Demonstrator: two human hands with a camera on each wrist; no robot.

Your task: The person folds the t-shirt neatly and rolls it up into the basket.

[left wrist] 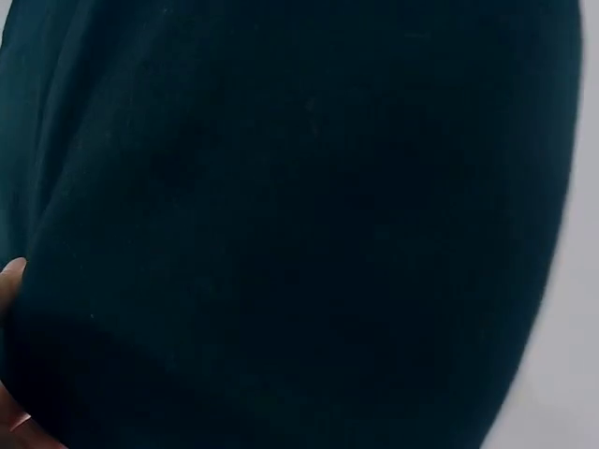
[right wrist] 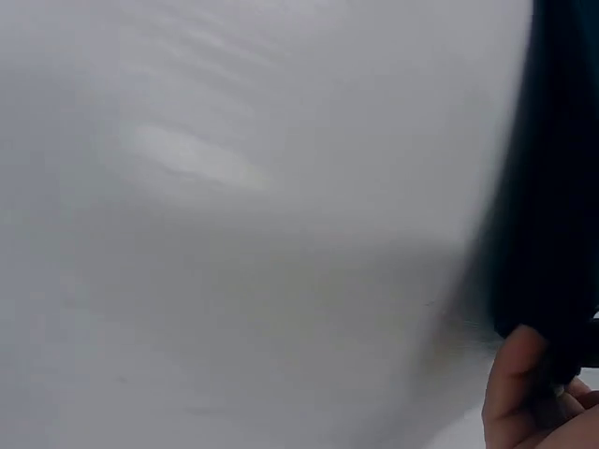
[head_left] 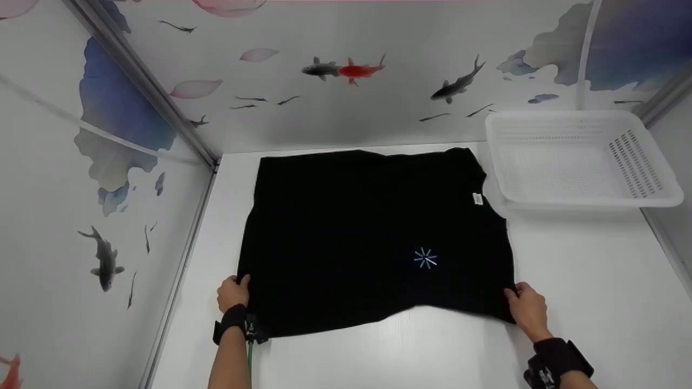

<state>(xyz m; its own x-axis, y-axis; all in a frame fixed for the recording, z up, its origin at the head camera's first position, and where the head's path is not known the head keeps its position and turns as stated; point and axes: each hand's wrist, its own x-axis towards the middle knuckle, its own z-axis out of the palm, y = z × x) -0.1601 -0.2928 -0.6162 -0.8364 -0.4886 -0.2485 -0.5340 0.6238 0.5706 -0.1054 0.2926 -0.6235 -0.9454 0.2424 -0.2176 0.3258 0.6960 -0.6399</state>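
A black T-shirt [head_left: 346,227] lies spread sideways, its neckline and small white label [head_left: 478,199] toward the right. A pale starburst print [head_left: 425,258] shows on its front. At the shirt's left edge, near the front corner, my left hand [head_left: 233,293] pinches the fabric between thumb and fingers. My right hand [head_left: 528,309] grips the cloth at the front right corner. Dark cloth fills most of the left wrist view, with only the left fingertips showing at its edge. In the right wrist view, the right fingers [right wrist: 513,383] hold the garment's edge.
A white perforated plastic basket [head_left: 584,200] stands at the back right, beside the shirt. The white table [head_left: 411,351] meets a fish-patterned wall panel [head_left: 335,119] behind and another panel [head_left: 48,189] on the left.
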